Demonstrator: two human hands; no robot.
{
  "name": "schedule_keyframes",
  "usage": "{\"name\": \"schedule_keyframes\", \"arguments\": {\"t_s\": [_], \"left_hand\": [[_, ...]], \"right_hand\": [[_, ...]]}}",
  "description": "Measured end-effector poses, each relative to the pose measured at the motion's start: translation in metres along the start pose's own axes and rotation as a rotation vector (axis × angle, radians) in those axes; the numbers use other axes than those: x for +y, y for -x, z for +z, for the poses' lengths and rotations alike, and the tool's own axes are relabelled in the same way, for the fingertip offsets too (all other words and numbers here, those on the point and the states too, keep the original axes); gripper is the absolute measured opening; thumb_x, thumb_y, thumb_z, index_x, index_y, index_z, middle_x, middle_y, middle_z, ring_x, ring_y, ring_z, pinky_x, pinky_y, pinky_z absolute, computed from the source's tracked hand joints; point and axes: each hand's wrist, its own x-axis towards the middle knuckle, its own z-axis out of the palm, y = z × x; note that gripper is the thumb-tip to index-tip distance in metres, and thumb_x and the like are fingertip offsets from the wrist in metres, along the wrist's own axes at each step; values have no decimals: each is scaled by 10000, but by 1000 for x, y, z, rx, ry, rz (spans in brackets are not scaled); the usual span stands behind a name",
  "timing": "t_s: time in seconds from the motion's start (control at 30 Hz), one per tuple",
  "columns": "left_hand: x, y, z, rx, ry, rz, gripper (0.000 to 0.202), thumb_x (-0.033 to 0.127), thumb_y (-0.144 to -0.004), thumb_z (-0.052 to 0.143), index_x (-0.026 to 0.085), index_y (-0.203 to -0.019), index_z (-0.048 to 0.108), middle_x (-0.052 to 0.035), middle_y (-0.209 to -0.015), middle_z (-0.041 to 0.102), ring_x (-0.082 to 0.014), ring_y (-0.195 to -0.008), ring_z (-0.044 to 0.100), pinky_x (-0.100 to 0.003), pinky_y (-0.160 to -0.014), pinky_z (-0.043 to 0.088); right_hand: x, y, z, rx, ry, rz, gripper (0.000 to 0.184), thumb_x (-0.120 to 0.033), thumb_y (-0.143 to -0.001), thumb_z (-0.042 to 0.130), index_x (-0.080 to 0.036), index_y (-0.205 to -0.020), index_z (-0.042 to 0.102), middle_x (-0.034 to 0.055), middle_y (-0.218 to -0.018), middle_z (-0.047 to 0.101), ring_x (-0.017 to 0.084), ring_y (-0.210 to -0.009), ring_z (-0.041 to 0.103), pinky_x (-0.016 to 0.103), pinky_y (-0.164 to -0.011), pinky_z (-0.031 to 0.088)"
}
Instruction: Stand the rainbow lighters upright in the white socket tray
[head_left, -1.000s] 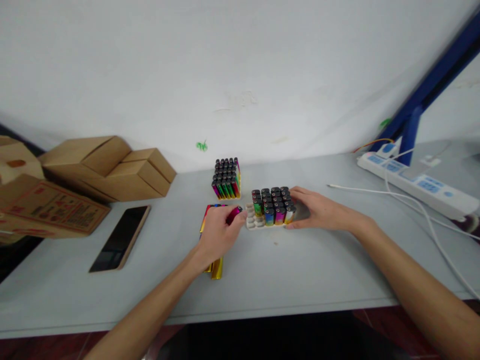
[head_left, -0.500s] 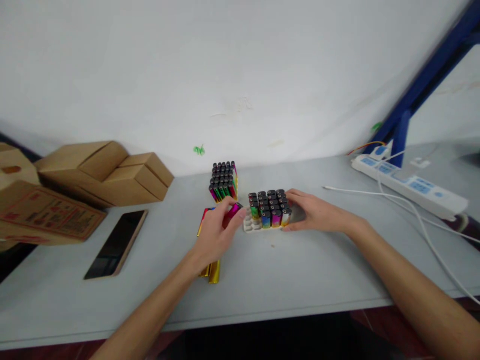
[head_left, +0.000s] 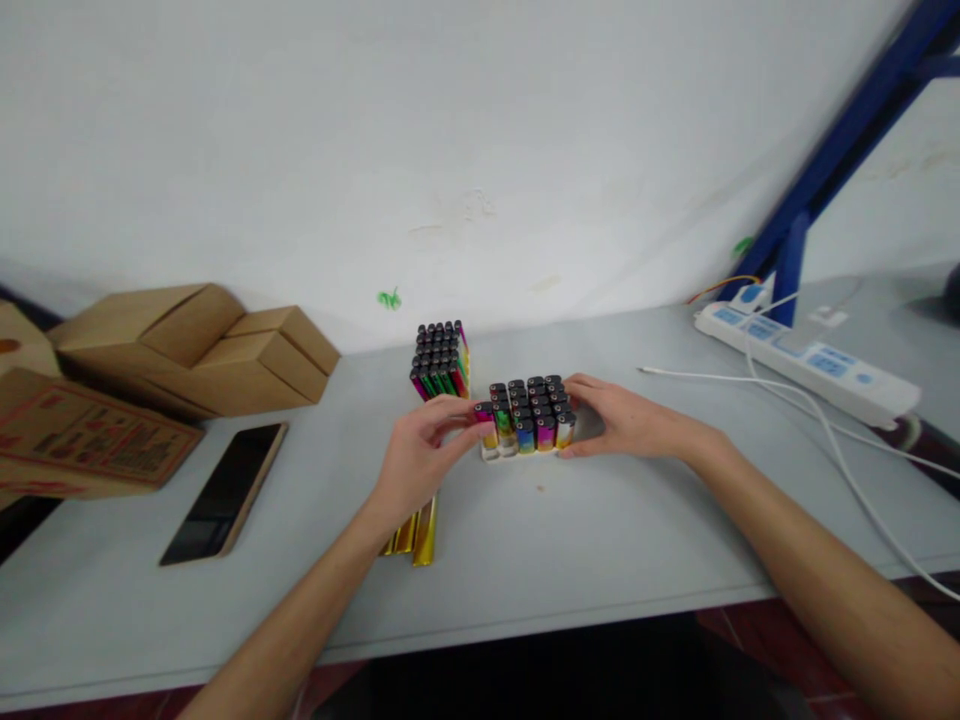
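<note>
A white tray [head_left: 498, 453] in the middle of the grey table holds several upright rainbow-coloured lighters with black tops. My left hand [head_left: 417, 458] pinches one such lighter [head_left: 487, 420] upright at the tray's front left corner. My right hand [head_left: 628, 420] rests against the tray's right side with its fingers wrapped round it. Behind the tray stands a second, full block of lighters [head_left: 440, 358]. Loose lighters [head_left: 415, 532] lie flat on the table under my left wrist.
Cardboard boxes [head_left: 199, 345] are stacked at the back left, with a printed flat box [head_left: 82, 440] beside them. A dark phone [head_left: 225, 490] lies left of my left arm. A white power strip [head_left: 806, 362] and white cables [head_left: 840, 440] run along the right. The table's front edge is close.
My left hand has lifted a lighter from the loose pile and carried it right, standing it up at the tray's front left corner. My right hand has stayed on the tray.
</note>
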Motion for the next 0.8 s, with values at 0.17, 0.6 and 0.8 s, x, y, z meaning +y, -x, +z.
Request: {"name": "schedule_keyframes", "arguments": {"t_s": [0.17, 0.6, 0.8], "left_hand": [[-1, 3, 2, 14, -69, -27, 284, 330, -803, 838, 155, -1020, 782, -82, -1036, 779, -205, -895, 748, -351, -876, 650], [-1, 7, 15, 80, -201, 9, 253, 367, -823, 813, 162, -964, 765, -47, -940, 764, -174, -819, 749, -305, -795, 676], [8, 5, 17, 62, -286, 1, 210, 363, -833, 793, 167, -898, 753, -43, -882, 768, -181, -780, 742, -310, -734, 682]], "right_hand": [[-1, 0, -1, 12, -5, -12, 681, -484, -800, 822, -220, -1371, 564, 103, -1220, 608, 292, -1108, 615, 450, -997, 512], [1, 0, 1, 6, 4, 4, 688, -484, -787, 833, -202, -1356, 568, 111, -1216, 603, 288, -1071, 631, 456, -972, 526], [1, 0, 1, 16, -6, -11, 680, -490, -796, 825, -215, -1363, 568, 105, -1217, 606, 285, -1089, 626, 449, -987, 520]]}}
